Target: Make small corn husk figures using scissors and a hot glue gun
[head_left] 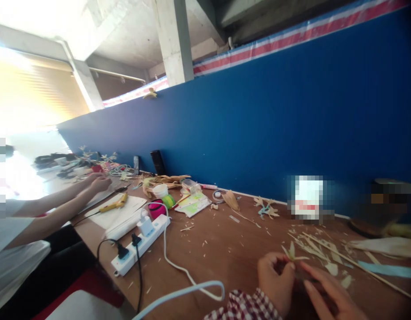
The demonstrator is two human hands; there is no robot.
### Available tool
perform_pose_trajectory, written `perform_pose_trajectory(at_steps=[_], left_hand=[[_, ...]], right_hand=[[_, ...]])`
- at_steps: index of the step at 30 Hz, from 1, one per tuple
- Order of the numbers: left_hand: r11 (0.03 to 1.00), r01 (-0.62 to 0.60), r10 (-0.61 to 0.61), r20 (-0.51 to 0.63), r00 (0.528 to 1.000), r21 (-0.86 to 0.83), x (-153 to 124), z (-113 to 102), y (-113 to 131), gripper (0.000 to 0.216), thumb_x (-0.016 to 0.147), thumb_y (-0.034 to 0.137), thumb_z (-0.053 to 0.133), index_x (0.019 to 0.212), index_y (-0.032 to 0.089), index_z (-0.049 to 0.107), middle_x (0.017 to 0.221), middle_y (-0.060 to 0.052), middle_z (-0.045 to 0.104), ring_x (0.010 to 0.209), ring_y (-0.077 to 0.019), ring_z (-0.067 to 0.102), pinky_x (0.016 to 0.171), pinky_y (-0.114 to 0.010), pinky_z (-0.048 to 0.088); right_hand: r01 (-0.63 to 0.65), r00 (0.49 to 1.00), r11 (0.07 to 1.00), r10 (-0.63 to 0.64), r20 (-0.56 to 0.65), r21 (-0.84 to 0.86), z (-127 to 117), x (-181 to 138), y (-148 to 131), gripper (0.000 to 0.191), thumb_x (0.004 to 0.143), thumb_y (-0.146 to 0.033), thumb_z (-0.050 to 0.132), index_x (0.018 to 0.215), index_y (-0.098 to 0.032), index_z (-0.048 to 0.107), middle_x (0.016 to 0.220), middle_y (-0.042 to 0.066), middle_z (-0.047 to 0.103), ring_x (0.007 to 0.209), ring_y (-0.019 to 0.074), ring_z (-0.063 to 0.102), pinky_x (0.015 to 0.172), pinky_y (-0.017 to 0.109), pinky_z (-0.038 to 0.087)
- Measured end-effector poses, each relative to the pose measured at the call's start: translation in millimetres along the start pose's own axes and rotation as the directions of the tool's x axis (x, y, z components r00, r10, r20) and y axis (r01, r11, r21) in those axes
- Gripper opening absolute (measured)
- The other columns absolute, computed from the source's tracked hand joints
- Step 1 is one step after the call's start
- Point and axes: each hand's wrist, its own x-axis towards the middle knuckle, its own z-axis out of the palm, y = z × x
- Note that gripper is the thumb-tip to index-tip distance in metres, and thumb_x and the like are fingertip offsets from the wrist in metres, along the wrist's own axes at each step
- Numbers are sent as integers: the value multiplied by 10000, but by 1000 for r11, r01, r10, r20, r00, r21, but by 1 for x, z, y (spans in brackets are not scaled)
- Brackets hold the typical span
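Note:
My left hand (276, 280), with a red-and-white checked cuff (245, 307), is curled near the front edge of the brown table (225, 249). Its fingers pinch a small pale straw piece (293, 254) that sticks up between both hands. My right hand (328, 294) lies just right of it, fingers closed against the same piece. Thin straw strips (321, 249) lie scattered just beyond my hands.
A white power strip (140, 244) with plugs and a white cable (178, 275) lies to the left. A co-worker's arms (68, 200) reach over the table at far left beside a yellow glue gun (113, 203). A blue wall (275, 124) backs the table.

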Motion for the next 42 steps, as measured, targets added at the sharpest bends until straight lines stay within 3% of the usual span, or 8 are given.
perform_pose_trajectory(at_steps=[3, 6, 10, 15, 19, 35, 42], left_hand=[[996, 52, -48, 55, 997, -76, 2, -4, 5, 226, 635, 328, 633, 687, 118, 568, 531, 7, 557, 418, -92, 505, 408, -209, 418], [988, 81, -73, 64, 995, -133, 4, -8, 10, 267, 604, 351, 660, 709, 120, 577, 546, 2, 584, 458, -101, 540, 438, -207, 443], [984, 66, -58, 53, 997, -163, 9, -12, 13, 306, 565, 351, 691, 728, 108, 600, 629, -36, 629, 501, -107, 556, 459, -212, 462], [983, 70, -57, 80, 995, -168, 12, -14, 14, 311, 576, 355, 689, 735, 104, 597, 660, -39, 635, 522, -97, 556, 469, -197, 464], [983, 76, -62, 87, 994, -169, 11, -14, 15, 318, 576, 363, 689, 733, 104, 591, 647, -34, 634, 513, -89, 549, 464, -185, 454], [984, 75, -59, 102, 993, -160, 6, -12, 18, 295, 568, 351, 692, 714, 112, 600, 607, -17, 629, 494, -87, 539, 463, -187, 446], [982, 84, -64, 116, 991, -171, 8, -13, 17, 275, 588, 344, 684, 713, 116, 594, 590, -6, 621, 505, -81, 541, 472, -175, 448]], right_hand=[[-144, 986, 989, 145, -83, 20, -21, 9, -13, 353, 747, -416, 500, 1029, -217, 568, 1019, 68, 608, 790, 209, 613, 655, 297, 521], [-330, 913, 935, 351, -208, 128, -45, 22, -13, 351, 786, -443, 448, 980, -176, 570, 648, 29, 593, 557, 161, 559, 518, 259, 472], [-344, 823, 879, 452, -345, 330, -78, 42, 1, 378, 778, -487, 437, 879, -146, 562, 539, -11, 477, 425, 105, 418, 371, 208, 329], [-337, 852, 914, 398, -340, 225, -110, 66, 5, 368, 756, -484, 463, 855, -151, 583, 545, -10, 492, 449, 113, 435, 400, 215, 335], [-300, 880, 945, 327, -344, 129, -120, 76, -2, 340, 772, -451, 451, 872, -159, 593, 590, 5, 521, 480, 117, 464, 448, 225, 375], [-342, 875, 936, 348, -337, 81, -133, 64, -4, 325, 762, -431, 469, 852, -146, 597, 579, 4, 517, 482, 116, 463, 451, 224, 378], [-337, 896, 939, 344, -281, 74, -120, 66, -2, 309, 778, -422, 447, 836, -153, 588, 562, -4, 515, 457, 111, 458, 420, 212, 357]])
